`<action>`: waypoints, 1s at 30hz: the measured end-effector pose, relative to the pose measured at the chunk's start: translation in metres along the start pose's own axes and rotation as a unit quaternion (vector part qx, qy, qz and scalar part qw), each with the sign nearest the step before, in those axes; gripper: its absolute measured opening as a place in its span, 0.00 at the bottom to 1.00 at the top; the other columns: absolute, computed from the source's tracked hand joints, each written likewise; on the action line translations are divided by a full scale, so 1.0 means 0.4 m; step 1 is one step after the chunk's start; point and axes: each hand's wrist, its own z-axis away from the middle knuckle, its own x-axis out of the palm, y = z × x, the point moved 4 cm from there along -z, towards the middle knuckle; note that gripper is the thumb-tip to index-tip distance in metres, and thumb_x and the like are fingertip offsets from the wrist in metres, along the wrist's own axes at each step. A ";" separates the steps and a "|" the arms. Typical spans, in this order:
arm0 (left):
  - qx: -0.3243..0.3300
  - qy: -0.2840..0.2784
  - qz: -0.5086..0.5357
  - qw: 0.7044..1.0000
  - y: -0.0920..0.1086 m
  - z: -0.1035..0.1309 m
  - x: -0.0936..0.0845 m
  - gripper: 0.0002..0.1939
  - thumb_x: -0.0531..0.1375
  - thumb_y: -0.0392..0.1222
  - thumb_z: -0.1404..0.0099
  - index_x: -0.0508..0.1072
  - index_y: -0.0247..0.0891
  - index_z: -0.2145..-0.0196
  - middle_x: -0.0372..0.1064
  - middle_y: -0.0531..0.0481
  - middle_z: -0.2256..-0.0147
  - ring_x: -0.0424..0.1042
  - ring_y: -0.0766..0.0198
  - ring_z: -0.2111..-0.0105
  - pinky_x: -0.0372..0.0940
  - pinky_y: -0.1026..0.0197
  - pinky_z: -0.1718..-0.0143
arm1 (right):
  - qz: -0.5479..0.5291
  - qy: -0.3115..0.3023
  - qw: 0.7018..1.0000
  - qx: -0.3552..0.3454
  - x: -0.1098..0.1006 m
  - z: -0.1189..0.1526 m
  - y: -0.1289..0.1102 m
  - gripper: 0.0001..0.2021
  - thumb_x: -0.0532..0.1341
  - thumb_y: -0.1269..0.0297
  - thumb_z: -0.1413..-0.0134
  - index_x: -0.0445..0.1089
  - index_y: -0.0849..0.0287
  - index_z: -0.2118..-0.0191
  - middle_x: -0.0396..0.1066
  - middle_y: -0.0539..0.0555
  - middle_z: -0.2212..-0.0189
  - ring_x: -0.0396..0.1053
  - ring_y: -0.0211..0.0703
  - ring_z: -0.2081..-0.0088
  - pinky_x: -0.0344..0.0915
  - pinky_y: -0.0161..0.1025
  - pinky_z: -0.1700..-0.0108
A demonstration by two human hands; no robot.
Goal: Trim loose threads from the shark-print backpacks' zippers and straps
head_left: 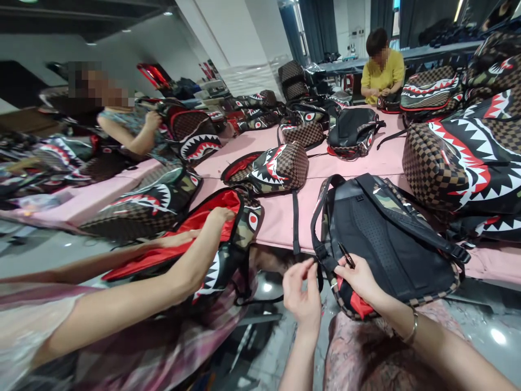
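A backpack [378, 239] lies in front of me with its black padded back and shoulder straps facing up. Brown checks and camouflage show along its edges, and a red patch shows at the near corner. My right hand [360, 279] is closed on a small dark pointed tool [345, 255], its tip sticking up, and rests on the bag's near left edge. My left hand [302, 293] is just left of that edge, thumb and fingertips pinched together beside a black strap [321, 258]. What it pinches is too small to make out.
On my left, a co-worker's arms [175, 271] reach into an open red-lined backpack [228, 244]. Shark-mouth backpacks [280, 165] lie along the pink table [272, 217], with a large checked one [459, 163] at right. Two more people work farther back.
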 end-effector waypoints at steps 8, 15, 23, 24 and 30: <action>0.146 -0.131 -0.204 0.959 -0.001 0.041 0.009 0.10 0.57 0.39 0.41 0.75 0.38 0.62 0.69 0.44 0.68 0.69 0.61 0.68 0.63 0.61 0.64 | 0.036 -0.034 0.998 -0.048 0.005 0.003 0.021 0.07 0.58 0.61 0.57 0.63 0.59 0.76 0.56 0.43 0.85 0.56 0.31 0.83 0.57 0.29 0.80; -0.079 -0.144 -0.069 0.984 -0.010 0.020 0.019 0.07 0.58 0.41 0.45 0.73 0.36 0.74 0.65 0.48 0.75 0.64 0.62 0.73 0.59 0.62 0.70 | 0.138 -0.033 0.985 -0.100 0.001 0.027 0.000 0.07 0.55 0.62 0.51 0.64 0.59 0.73 0.66 0.48 0.78 0.64 0.35 0.77 0.60 0.30 0.74; -0.492 -0.244 0.350 0.759 -0.013 0.034 0.035 0.15 0.67 0.43 0.55 0.65 0.32 0.78 0.49 0.59 0.82 0.44 0.78 0.84 0.40 0.73 0.84 | 0.156 -0.013 0.984 -0.081 -0.019 0.026 -0.021 0.06 0.55 0.63 0.52 0.65 0.59 0.74 0.67 0.47 0.78 0.64 0.35 0.77 0.59 0.30 0.74; -0.504 -0.245 0.360 0.746 -0.011 0.035 0.035 0.16 0.66 0.44 0.54 0.64 0.32 0.78 0.50 0.58 0.81 0.45 0.78 0.83 0.40 0.73 0.84 | 0.154 -0.012 0.985 -0.079 -0.021 0.026 -0.020 0.06 0.55 0.63 0.52 0.65 0.59 0.74 0.67 0.47 0.79 0.64 0.35 0.78 0.58 0.29 0.75; -0.496 -0.246 0.355 0.754 0.000 0.044 0.044 0.15 0.67 0.40 0.54 0.65 0.30 0.79 0.45 0.61 0.83 0.43 0.79 0.83 0.40 0.74 0.85 | 0.140 -0.017 0.987 -0.082 -0.036 0.042 -0.017 0.08 0.55 0.60 0.51 0.66 0.59 0.66 0.68 0.49 0.74 0.66 0.36 0.75 0.61 0.31 0.72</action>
